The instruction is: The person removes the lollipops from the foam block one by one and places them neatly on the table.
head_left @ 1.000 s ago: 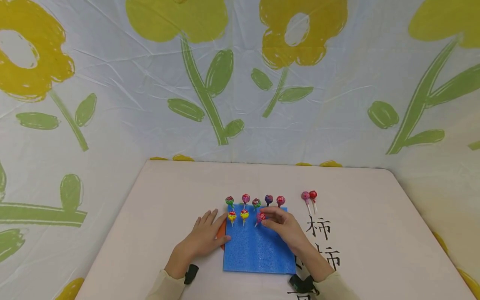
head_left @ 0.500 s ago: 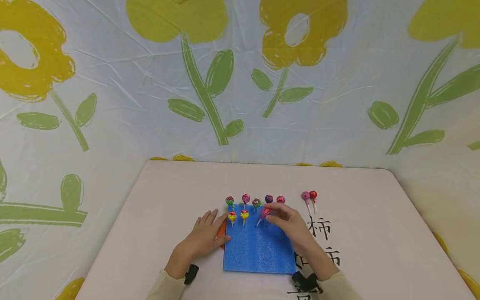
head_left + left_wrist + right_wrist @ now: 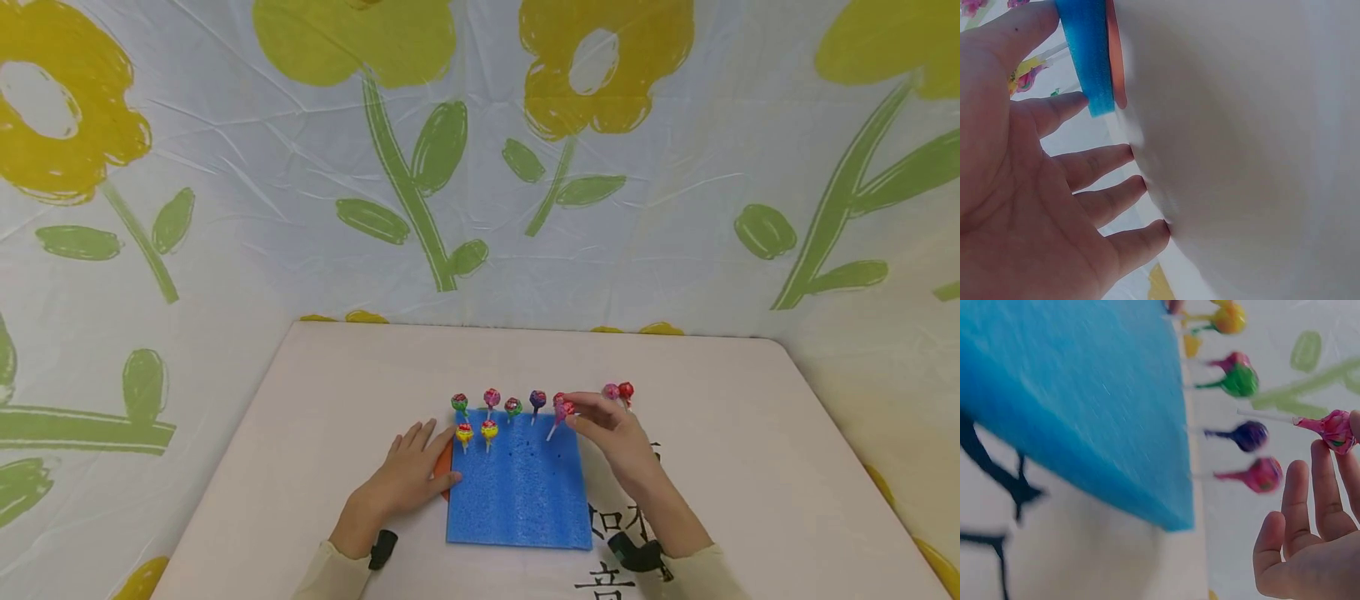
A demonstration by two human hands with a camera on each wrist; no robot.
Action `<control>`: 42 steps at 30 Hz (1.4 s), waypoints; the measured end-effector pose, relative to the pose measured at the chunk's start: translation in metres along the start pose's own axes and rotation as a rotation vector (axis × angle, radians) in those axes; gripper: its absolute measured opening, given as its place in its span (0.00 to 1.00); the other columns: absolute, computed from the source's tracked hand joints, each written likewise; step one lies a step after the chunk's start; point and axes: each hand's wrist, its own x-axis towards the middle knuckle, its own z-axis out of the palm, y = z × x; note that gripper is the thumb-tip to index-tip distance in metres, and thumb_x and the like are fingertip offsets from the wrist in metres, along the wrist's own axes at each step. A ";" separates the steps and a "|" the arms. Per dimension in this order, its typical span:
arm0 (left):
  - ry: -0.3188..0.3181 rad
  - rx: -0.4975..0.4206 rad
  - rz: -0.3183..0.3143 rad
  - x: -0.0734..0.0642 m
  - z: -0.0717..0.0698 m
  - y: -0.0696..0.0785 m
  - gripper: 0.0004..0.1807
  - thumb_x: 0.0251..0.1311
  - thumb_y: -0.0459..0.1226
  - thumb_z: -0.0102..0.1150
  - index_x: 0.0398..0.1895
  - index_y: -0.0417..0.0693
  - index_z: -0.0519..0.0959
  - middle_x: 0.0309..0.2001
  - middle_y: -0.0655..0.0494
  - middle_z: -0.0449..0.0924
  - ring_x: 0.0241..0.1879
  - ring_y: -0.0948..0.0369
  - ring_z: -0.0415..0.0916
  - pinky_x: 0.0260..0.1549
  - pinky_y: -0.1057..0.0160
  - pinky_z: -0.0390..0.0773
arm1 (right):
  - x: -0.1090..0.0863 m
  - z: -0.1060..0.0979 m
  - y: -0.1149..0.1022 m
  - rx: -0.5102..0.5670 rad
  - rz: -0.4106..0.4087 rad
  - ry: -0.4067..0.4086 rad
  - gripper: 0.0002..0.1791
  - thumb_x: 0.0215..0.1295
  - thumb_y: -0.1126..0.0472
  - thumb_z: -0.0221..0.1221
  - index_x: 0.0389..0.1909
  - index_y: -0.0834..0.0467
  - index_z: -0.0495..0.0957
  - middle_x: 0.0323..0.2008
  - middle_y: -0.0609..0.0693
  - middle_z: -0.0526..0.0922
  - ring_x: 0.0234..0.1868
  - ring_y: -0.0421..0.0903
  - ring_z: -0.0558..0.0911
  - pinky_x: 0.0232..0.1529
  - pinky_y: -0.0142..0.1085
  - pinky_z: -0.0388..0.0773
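Note:
A blue foam board lies on the table with several wrapped lollipops stuck upright in it. Along its far edge stand a green one, a purple one and others; two yellow ones are in front. My right hand pinches a pink lollipop by its wrapped head, its white stick tilted and free of the board in the right wrist view. My left hand is spread flat at the board's left edge, thumb and index finger touching it, other fingertips on the table.
Two loose lollipops, one pink and one red, lie right of the board, partly behind my right hand. An orange piece shows under the board's left side. Black characters mark the table at right. A flowered cloth hangs behind.
My right hand has drawn the pink lollipop out of the front row and carried it right, toward the board's right far corner. Small holes now show in the foam. My left hand stays put.

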 end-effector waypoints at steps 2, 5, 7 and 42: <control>0.000 0.002 0.001 0.000 0.000 0.000 0.41 0.69 0.56 0.56 0.78 0.49 0.58 0.76 0.36 0.52 0.74 0.36 0.46 0.67 0.31 0.47 | 0.001 -0.011 -0.003 -0.029 -0.020 0.030 0.22 0.72 0.58 0.61 0.62 0.63 0.76 0.56 0.58 0.78 0.55 0.44 0.79 0.55 0.30 0.75; 0.001 0.004 0.002 0.000 0.000 -0.001 0.41 0.69 0.56 0.56 0.78 0.49 0.58 0.75 0.36 0.52 0.74 0.36 0.46 0.67 0.31 0.47 | 0.003 -0.030 -0.007 -0.068 -0.030 0.075 0.23 0.72 0.56 0.60 0.63 0.62 0.75 0.55 0.55 0.80 0.55 0.42 0.79 0.55 0.27 0.73; 0.002 0.001 0.001 0.000 0.001 -0.001 0.41 0.68 0.56 0.56 0.78 0.49 0.58 0.75 0.36 0.52 0.74 0.36 0.46 0.67 0.31 0.47 | 0.004 -0.042 -0.009 -0.088 -0.016 0.103 0.24 0.73 0.54 0.60 0.64 0.61 0.74 0.56 0.53 0.80 0.56 0.42 0.78 0.55 0.25 0.72; -0.002 0.003 -0.005 0.000 0.002 -0.003 0.41 0.68 0.58 0.56 0.79 0.51 0.57 0.76 0.38 0.52 0.74 0.37 0.45 0.67 0.32 0.46 | 0.049 -0.135 0.045 -0.395 0.319 0.142 0.36 0.71 0.40 0.57 0.66 0.64 0.72 0.59 0.63 0.75 0.47 0.55 0.78 0.51 0.45 0.67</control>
